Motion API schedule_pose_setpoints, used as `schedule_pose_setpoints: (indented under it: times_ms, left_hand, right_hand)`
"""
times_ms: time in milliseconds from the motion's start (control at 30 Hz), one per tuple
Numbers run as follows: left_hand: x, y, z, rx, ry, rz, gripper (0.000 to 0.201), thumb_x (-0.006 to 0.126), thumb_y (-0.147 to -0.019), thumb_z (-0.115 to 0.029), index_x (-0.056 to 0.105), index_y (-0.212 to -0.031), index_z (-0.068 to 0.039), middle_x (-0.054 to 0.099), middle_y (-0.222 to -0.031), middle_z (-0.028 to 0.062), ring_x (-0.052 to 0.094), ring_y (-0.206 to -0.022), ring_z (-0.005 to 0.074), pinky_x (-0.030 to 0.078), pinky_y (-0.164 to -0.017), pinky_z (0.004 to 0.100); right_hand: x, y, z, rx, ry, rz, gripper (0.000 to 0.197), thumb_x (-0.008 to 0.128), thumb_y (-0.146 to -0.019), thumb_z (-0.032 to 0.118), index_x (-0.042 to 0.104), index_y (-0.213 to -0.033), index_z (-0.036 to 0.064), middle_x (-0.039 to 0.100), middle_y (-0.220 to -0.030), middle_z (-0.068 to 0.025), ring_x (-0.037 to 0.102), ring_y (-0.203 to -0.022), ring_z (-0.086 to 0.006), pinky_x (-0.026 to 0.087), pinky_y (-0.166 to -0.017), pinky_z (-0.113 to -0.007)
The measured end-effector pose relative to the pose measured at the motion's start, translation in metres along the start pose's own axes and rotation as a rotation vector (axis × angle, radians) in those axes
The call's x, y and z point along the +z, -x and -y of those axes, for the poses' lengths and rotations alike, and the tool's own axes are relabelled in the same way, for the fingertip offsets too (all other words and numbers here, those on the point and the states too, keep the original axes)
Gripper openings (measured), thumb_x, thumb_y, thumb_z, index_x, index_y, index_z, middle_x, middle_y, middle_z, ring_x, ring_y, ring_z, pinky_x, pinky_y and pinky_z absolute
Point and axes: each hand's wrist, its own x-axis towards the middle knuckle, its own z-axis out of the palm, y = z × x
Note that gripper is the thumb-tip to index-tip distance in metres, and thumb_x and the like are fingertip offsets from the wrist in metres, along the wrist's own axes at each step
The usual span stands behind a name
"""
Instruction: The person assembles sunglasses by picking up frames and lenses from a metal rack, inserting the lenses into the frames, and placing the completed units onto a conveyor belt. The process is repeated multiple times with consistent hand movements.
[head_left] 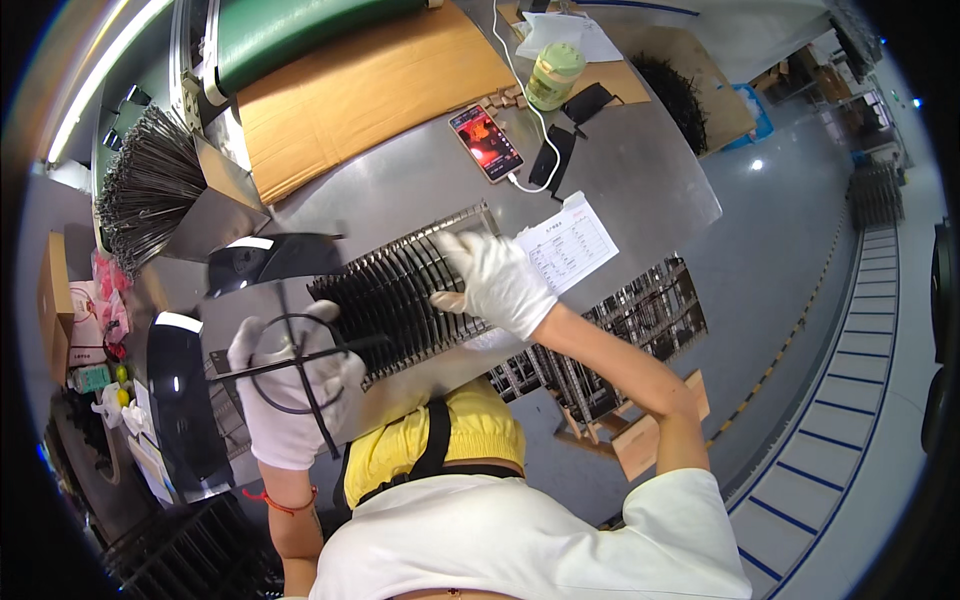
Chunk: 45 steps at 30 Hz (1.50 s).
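Observation:
My left hand [292,395], in a white glove, holds a black metal grate [299,360], a ring crossed by two bars. The grate is tilted up over the near left of the metal table, and part of the grip is hidden. To its right lies a slatted metal rack [478,214] with a row of black curved pieces [395,280] standing close together. My right hand [500,285], also gloved, reaches over the rack's right end. Its thumb and index finger are apart near the last pieces; whether they touch one is unclear.
Glossy black curved panels [275,258] lie at left, beside a metal bin of thin black wires [155,185]. Farther back are cardboard [370,95], a phone [486,143] on a white cable, a green cup [554,76] and a printed sheet [568,243]. Stacked grates [640,325] stand right.

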Motion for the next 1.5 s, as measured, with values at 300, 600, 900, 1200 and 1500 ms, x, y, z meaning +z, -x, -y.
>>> schedule_pose_setpoints:
  times_ms: [300,600,900,1200,1500]
  left_hand:
    - [0.045,0.004,0.007,-0.730,1.169,0.489,0.063,0.047,-0.094,-0.051,0.048,-0.133,-0.001,0.059,-0.118,0.0185,0.064,-0.066,0.0302,0.055,-0.057,0.0325]
    - [0.009,0.021,-0.034,-0.057,1.124,0.295,0.053,0.040,-0.105,-0.037,0.037,-0.140,0.003,0.053,-0.082,0.0168,0.052,-0.049,0.0145,0.049,-0.039,0.0233]
    - [-0.041,-0.025,-0.022,0.787,0.200,0.004,0.054,0.058,-0.095,-0.026,0.045,-0.137,0.007,0.060,-0.122,0.0272,0.065,-0.104,0.0330,0.060,-0.066,0.0303]
    - [0.067,-0.050,0.012,1.257,-0.909,-0.272,0.047,0.069,-0.066,0.006,0.057,-0.110,-0.007,0.042,-0.129,0.0182,0.053,-0.117,0.0377,0.049,-0.095,0.0448]
    - [0.031,-0.035,0.007,1.205,-0.720,-0.011,0.046,0.058,-0.084,0.003,0.036,-0.122,-0.009,0.043,-0.140,0.0201,0.057,-0.115,0.0260,0.048,-0.096,0.0340]
  right_hand:
    - [-0.075,-0.023,0.039,-0.470,0.636,-0.298,0.057,0.064,-0.082,0.030,0.054,-0.138,0.0305,0.051,-0.076,-0.0052,0.056,-0.055,-0.0201,0.048,-0.047,-0.034]
    - [0.028,0.025,-0.054,0.456,-0.680,0.425,0.068,0.036,-0.104,0.041,0.019,-0.150,-0.0052,0.055,-0.125,-0.0393,0.069,-0.088,-0.0426,0.053,-0.084,-0.053]
    - [0.036,0.021,-0.039,0.388,-0.254,0.385,0.071,0.047,-0.097,0.049,0.042,-0.138,-0.0096,0.063,-0.115,-0.0349,0.067,-0.087,-0.0466,0.053,-0.078,-0.053]
    - [-0.059,-0.006,0.050,-0.055,-0.383,-0.118,0.060,0.074,-0.080,0.027,0.058,-0.134,0.0062,0.063,-0.093,-0.0235,0.067,-0.082,-0.0363,0.055,-0.077,-0.042]
    - [0.020,0.033,-0.059,0.519,-0.820,0.326,0.076,0.053,-0.095,0.026,0.013,-0.156,0.0068,0.053,-0.119,-0.0390,0.064,-0.086,-0.0505,0.051,-0.082,-0.051]
